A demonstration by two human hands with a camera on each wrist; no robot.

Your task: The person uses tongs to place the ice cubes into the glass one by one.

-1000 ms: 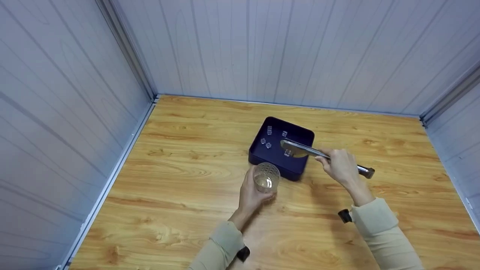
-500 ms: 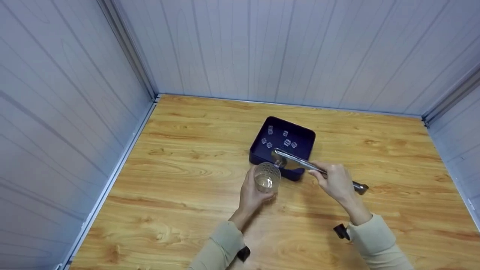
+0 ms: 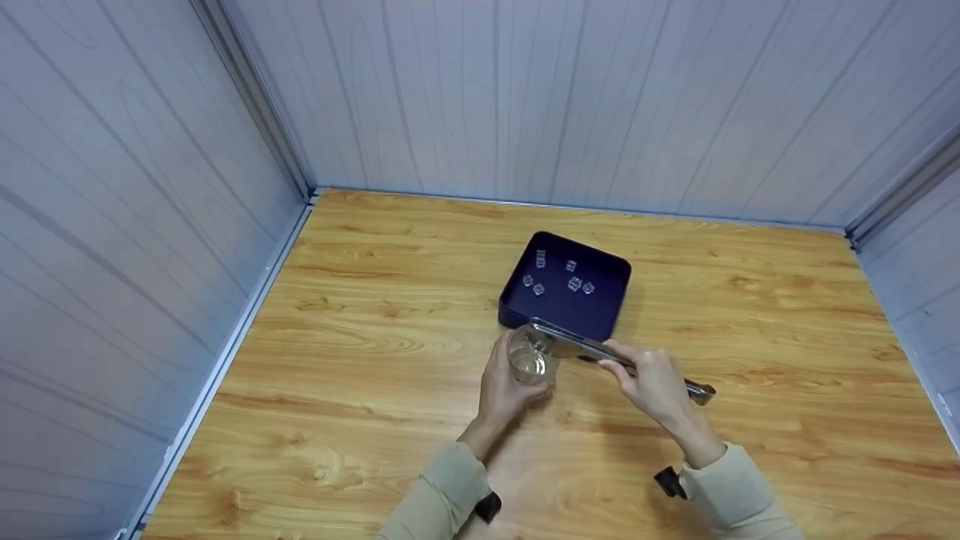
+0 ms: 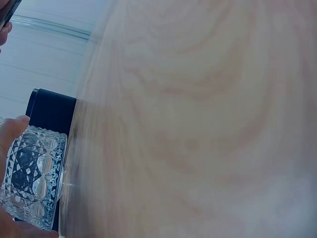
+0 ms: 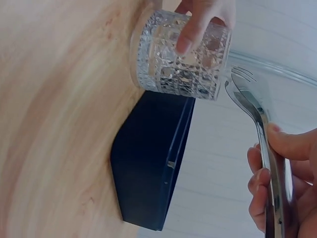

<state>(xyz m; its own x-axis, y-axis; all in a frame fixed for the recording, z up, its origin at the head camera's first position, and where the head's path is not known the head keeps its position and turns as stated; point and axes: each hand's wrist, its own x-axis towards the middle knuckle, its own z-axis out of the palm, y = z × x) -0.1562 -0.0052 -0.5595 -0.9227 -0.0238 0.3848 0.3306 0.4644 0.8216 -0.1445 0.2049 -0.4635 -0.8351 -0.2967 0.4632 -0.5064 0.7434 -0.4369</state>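
My left hand (image 3: 501,390) grips a clear patterned drinking glass (image 3: 529,366) around its side, its mouth facing up. In the right wrist view, diamond-cut relief covers the wall of the glass (image 5: 173,69). Metal serving tongs (image 3: 600,351) are held in my right hand (image 3: 658,386), thumb on one arm and fingers curled around the other. The tips of the tongs lie over the glass's rim in the head view. In the right wrist view the tong tips (image 5: 240,84) stand close together at the mouth. I cannot tell whether a clear cube is between them.
Just beyond the glass is a square dark blue box (image 3: 559,309), open at the top. Several clear cubes (image 3: 574,284) lie scattered on its floor. Pale panel walls (image 3: 480,97) enclose the wooden table (image 3: 360,315) at the back and sides.
My right hand has brought the tongs from inside the box toward me and leftward to the glass; half a second ago a clear cube showed at their tips. The left hand and glass stayed put.
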